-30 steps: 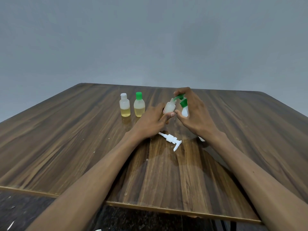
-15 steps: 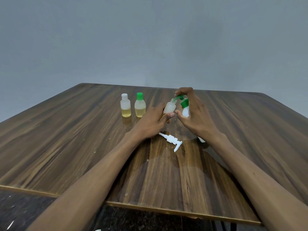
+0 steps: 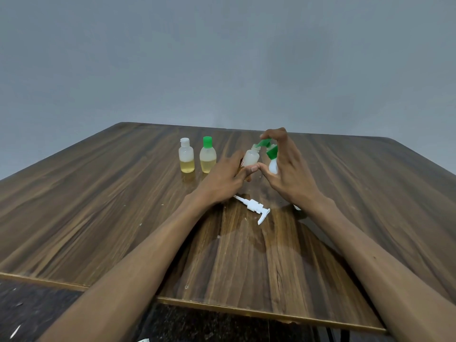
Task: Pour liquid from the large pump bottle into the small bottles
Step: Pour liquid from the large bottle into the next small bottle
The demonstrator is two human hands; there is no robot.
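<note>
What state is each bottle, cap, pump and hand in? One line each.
White-capped bottle: upright, capped, part full.
Green-capped bottle: upright, capped, part full.
Held small bottle: tilted, uncapped.
Green cap: pinched beside its mouth.
Pump head: lying detached.
Left hand: holds bottle.
Right hand: pinches cap.

Two small bottles, part-filled with yellow liquid, stand capped toward the table's far edge. A third small bottle, open, tilts nearby; the pump head lies mid-table.

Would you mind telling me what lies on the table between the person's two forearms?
In the head view, the detached white pump head lies on its side on the wooden table between the forearms, just nearer than the left hand and right hand.
</note>
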